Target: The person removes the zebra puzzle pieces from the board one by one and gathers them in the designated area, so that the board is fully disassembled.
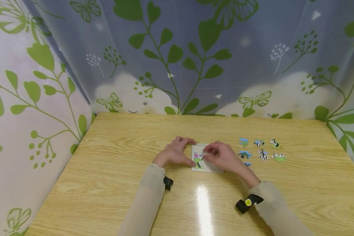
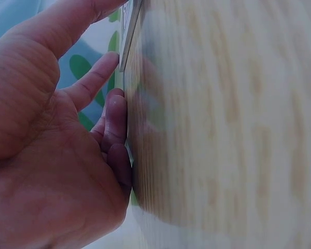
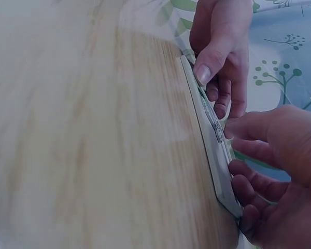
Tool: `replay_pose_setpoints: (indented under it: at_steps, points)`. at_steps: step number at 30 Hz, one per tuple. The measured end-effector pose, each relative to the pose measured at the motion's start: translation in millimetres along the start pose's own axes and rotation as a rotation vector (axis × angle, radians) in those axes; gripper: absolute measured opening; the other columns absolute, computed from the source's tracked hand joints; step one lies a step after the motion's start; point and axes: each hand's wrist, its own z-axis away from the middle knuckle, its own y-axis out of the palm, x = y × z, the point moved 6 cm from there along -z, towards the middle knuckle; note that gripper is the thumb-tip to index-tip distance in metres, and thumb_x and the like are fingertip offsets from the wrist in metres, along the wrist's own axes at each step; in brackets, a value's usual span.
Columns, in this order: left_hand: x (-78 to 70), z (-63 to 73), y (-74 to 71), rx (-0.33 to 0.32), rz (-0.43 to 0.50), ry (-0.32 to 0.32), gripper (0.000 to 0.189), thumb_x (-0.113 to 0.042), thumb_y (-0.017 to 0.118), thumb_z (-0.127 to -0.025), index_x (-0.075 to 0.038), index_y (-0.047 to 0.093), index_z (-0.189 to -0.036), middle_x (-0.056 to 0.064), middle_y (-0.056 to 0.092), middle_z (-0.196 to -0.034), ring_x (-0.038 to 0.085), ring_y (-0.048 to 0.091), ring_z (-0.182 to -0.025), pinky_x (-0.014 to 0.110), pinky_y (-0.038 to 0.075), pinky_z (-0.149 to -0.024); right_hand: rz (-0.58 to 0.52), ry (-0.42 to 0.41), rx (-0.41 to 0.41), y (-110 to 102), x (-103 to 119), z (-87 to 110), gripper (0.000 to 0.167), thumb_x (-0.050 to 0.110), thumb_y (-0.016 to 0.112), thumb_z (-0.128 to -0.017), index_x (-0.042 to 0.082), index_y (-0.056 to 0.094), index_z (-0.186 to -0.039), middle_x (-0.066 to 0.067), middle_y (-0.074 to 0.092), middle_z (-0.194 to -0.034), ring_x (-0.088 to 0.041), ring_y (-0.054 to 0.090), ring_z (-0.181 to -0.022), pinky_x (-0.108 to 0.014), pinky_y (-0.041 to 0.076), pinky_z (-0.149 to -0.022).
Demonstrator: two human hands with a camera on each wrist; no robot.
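- Wooden table carries a small white puzzle board, flat, about midway across the top and toward its near edge.
- Left hand rests at the board's left edge, its fingers curved over the far left corner and its thumb against the left side; the right wrist view shows that thumb pressing the board's rim, so the hand braces the board rather than lifting it.
- Right hand lies over the board's right half, fingertips drawn together on a puzzle piece that touches the board's picture area. It looks like a pinch, though the piece is mostly hidden under the fingers.
- One patch of green, white and pink is already seated at the board's left side.
- Loose zebra puzzle pieces lie in rows to the right of the board, well apart from it; one more sits just beside the right wrist.
- Judged from this, the step in hand is fitting a piece next to the seated ones.
- Next move calls for turning the piece until its tabs line up, then pressing it flat while the left hand steadies the board.
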Motion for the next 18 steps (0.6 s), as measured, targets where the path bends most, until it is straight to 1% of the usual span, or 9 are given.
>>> replay_pose_setpoints:
  at_steps: [5,11,16,18]
  points:
    - [-0.5,-0.7,-0.2,0.003,-0.004,-0.003,0.077,-0.038,0.089,-0.077,-0.032,0.051,-0.143,0.009,0.041,-0.147,0.030,0.042,-0.131,0.054,0.030,-0.109,0.058,0.010,0.006,3.6,2.9,-2.2,0.022,0.020,0.075,-0.090,0.010,0.077,-0.109,-0.011,0.064,-0.105,-0.022,0.060,-0.091,-0.037,0.049,-0.079]
    - [-0.9,-0.8,-0.4,0.003,-0.001,-0.008,0.077,-0.038,0.089,-0.076,-0.032,0.051,-0.143,0.009,0.041,-0.147,0.030,0.042,-0.132,0.054,0.030,-0.109,0.087,0.023,0.004,6.3,4.1,-3.9,0.017,0.020,0.076,-0.089,0.012,0.078,-0.105,-0.012,0.062,-0.103,-0.023,0.058,-0.089,-0.037,0.048,-0.077]
    - [-0.9,-0.5,0.2,0.006,0.003,-0.009,0.076,-0.038,0.089,-0.077,-0.032,0.051,-0.143,0.009,0.041,-0.146,0.030,0.041,-0.133,0.054,0.029,-0.109,0.078,0.027,-0.001,7.5,4.8,-3.8,0.015,0.019,0.077,-0.088,0.012,0.076,-0.102,-0.011,0.063,-0.102,-0.021,0.058,-0.089,-0.036,0.047,-0.078]
    - [-0.9,-0.5,0.4,0.007,0.000,-0.008,0.076,-0.038,0.089,-0.077,-0.032,0.051,-0.143,0.009,0.041,-0.146,0.030,0.041,-0.132,0.053,0.030,-0.108,0.054,0.022,-0.004,7.7,5.4,-3.2,0.015,0.017,0.076,-0.088,0.011,0.075,-0.102,-0.009,0.065,-0.101,-0.020,0.058,-0.089,-0.035,0.047,-0.078]
